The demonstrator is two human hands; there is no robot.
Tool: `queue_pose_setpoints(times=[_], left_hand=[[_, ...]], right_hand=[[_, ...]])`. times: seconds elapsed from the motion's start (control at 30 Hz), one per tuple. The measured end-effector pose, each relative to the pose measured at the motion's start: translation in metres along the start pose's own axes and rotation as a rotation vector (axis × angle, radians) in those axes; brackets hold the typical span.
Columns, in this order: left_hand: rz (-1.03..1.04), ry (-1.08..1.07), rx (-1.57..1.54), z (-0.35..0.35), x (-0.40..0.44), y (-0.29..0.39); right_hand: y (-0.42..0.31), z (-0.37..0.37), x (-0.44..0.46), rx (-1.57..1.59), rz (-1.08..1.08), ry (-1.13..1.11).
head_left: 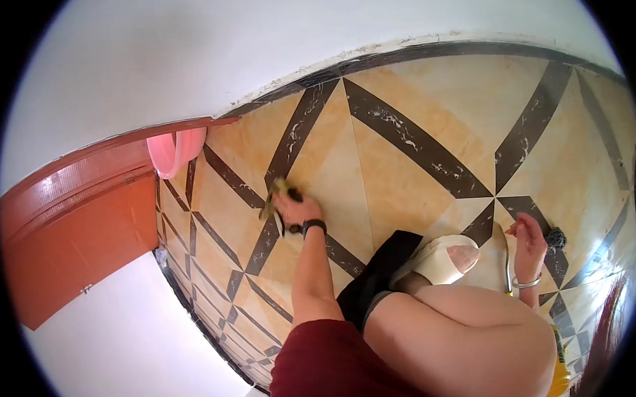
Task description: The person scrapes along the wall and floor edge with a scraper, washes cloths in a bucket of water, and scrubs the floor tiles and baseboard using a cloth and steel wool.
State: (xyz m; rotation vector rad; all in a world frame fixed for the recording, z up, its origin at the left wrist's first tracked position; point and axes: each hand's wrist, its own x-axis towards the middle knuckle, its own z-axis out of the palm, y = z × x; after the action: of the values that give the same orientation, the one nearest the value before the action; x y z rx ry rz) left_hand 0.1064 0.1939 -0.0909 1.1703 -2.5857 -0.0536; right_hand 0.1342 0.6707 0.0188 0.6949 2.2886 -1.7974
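On the patterned tile floor (pixel 429 159), my left hand (pixel 297 210), with a black watch at the wrist, is closed round a yellow-green and dark object (pixel 279 189). Motion blur hides what that object is. My right hand (pixel 526 244), wearing a silver bracelet, is to the right beyond my knee, its fingers loosely bent and apart with nothing visible in them. Just right of it lies a dark, rough, rounded thing (pixel 556 238). A thin, curved item (pixel 507 265) is on its left side.
A pink basin (pixel 169 153) stands by the red-brown door (pixel 95 234) at left. The white wall (pixel 187 49) curves across the top. A cream shoe (pixel 443 259) shows beside my bent leg. Something yellow (pixel 561 368) is at lower right, near dark red bristles (pixel 603 335).
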Motion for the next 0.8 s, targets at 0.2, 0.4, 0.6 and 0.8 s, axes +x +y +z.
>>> queue_pose_setpoints(times=[0.2, 0.4, 0.6, 0.8], left_hand=[[0.62, -0.241, -0.599, 0.031, -0.038, 0.207], [0.659, -0.541, -1.231, -0.021, -0.076, 0.333], [-0.025, -0.211, -0.938, -0.075, 0.073, 0.131], [-0.264, 0.017, -0.739, -0.018, 0.244, -0.13]], right_hand=[[-0.022, 0.008, 0.008, 0.103, -0.027, -0.012], [-0.065, -0.037, 0.039, 0.08, -0.091, 0.045], [-0.067, -0.073, 0.056, 0.054, 0.018, 0.149], [-0.07, -0.029, 0.061, -0.072, 0.162, -0.037]])
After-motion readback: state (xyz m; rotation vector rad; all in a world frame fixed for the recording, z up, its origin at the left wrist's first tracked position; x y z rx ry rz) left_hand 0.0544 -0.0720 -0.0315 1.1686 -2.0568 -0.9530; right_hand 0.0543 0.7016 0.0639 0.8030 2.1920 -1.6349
